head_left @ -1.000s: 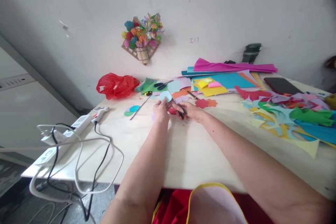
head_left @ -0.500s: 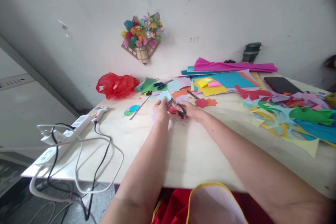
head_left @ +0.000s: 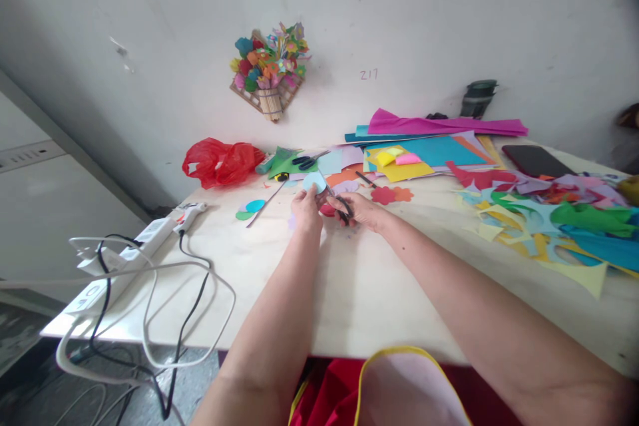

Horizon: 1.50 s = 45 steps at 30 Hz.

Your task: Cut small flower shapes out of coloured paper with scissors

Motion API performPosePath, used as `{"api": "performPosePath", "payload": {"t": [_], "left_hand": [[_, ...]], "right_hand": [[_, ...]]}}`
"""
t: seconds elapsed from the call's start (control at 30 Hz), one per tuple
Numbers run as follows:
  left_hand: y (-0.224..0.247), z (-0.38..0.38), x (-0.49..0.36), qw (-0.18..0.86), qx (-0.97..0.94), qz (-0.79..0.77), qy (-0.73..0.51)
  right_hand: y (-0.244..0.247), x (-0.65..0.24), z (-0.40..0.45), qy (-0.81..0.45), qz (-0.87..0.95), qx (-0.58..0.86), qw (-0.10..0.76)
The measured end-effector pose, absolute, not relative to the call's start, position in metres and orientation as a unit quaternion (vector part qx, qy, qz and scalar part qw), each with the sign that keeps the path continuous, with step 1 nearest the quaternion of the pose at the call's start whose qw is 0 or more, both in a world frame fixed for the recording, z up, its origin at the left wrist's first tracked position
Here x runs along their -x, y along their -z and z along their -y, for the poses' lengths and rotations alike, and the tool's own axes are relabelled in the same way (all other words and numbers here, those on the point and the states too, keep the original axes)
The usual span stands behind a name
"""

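Note:
Between the thumb and fingers of my left hand [head_left: 305,206] is a light blue paper circle [head_left: 314,182]. My right hand [head_left: 362,210] grips black-handled scissors [head_left: 343,208], whose blades point up and left to the circle's right edge. Whether the blades are parted is too small to tell. Below the hands lies a dark red paper piece [head_left: 327,211], partly covered. Red [head_left: 383,195] and orange [head_left: 403,194] flower-shaped cutouts rest right of my right hand. Blue [head_left: 256,206] and green [head_left: 244,215] paper circles lie to the left.
Another pair of scissors [head_left: 307,160] lies on green paper behind my hands. A red plastic bag [head_left: 219,163] sits back left, a power strip [head_left: 124,266] with loose cables at the left edge. Paper scraps [head_left: 544,219] and a phone [head_left: 539,160] are at right.

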<state>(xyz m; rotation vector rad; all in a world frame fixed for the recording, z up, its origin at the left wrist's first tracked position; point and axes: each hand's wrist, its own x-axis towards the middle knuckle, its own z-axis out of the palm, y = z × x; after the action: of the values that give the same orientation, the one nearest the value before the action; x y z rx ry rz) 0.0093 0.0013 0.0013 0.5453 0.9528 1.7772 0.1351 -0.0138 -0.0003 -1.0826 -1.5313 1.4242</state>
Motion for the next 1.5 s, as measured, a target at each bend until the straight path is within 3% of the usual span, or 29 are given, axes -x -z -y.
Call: {"api": "performPosePath", "payload": {"t": [1.5], "left_hand": [[-0.0071, 0.0033, -0.0058, 0.519, -0.207, -0.392, -0.731]], "right_hand": [[-0.0008, -0.1397, 0.0102, -0.587, 0.583, 0.413, 0.380]]}}
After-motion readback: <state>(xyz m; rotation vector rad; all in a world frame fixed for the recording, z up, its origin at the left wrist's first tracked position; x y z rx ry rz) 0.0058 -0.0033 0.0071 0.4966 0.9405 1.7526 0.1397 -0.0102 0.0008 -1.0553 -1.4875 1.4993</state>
